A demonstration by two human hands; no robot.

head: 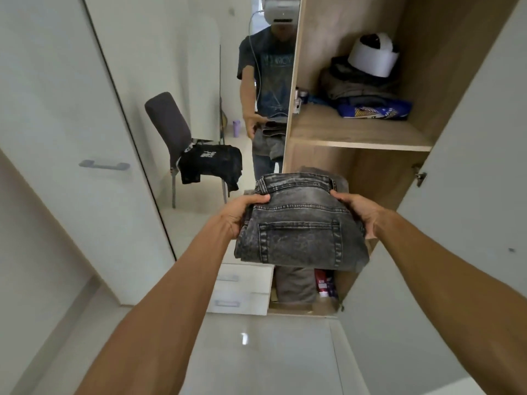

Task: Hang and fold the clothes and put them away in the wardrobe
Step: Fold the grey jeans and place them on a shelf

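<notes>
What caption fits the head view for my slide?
Person's left hand and right hand hold folded grey jeans before the open wardrobe.

1. The folded jeans point(299, 232) hide the fingers of the left grip point(242, 212) and right grip point(359, 212) beneath them.
2. They cover most of a grey garment point(295, 283) below.
3. The print on the black shirt point(211, 163) is too small to read.
4. What the white object point(372, 57) is cannot be told.

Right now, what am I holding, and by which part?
The folded grey jeans: left hand grips the left edge, right hand the right edge, near the waistband.
</notes>
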